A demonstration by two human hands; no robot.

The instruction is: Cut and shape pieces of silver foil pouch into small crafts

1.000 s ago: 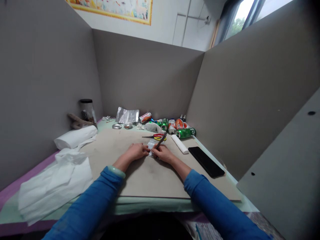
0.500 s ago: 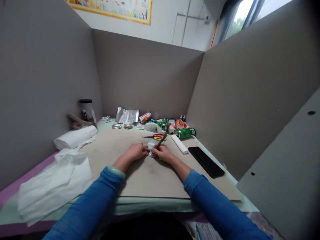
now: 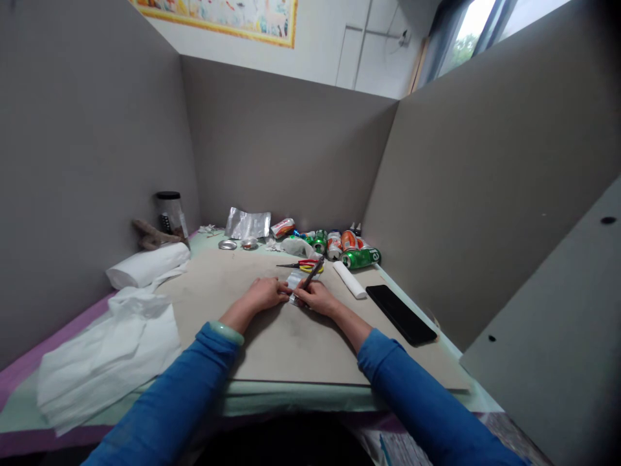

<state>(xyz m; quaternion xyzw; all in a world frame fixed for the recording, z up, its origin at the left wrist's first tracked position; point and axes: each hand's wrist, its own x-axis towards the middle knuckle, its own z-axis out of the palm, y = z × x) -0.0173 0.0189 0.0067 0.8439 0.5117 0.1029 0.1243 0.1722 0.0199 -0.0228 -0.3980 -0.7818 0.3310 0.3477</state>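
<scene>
A small silvery sheet (image 3: 294,280) lies on the beige board (image 3: 272,362), partly covered by my fingers. The fingertips of my left hand (image 3: 266,293) rest on its left edge, the fingers stretched out and holding nothing. My right hand (image 3: 315,296) is closed around a dark pen (image 3: 313,273), tilted with its upper end away from me. The pen's tip meets the sheet area, though the fingers hide the exact contact. Just beyond lie pliers with red and yellow handles (image 3: 310,265), jaws pointing left.
Several drink cans, among them a green can (image 3: 359,259), line the back right. A white bar (image 3: 349,280) and a black phone-like slab (image 3: 400,314) lie right. Left are a paper roll (image 3: 148,265), crumpled white cloth (image 3: 114,346) and a black-lidded jar (image 3: 171,217). Grey panels (image 3: 286,142) surround the table.
Both hands keep nearly the same place on the sheet. The pen's tilt differs only very slightly, and the whole view has shifted a touch.
</scene>
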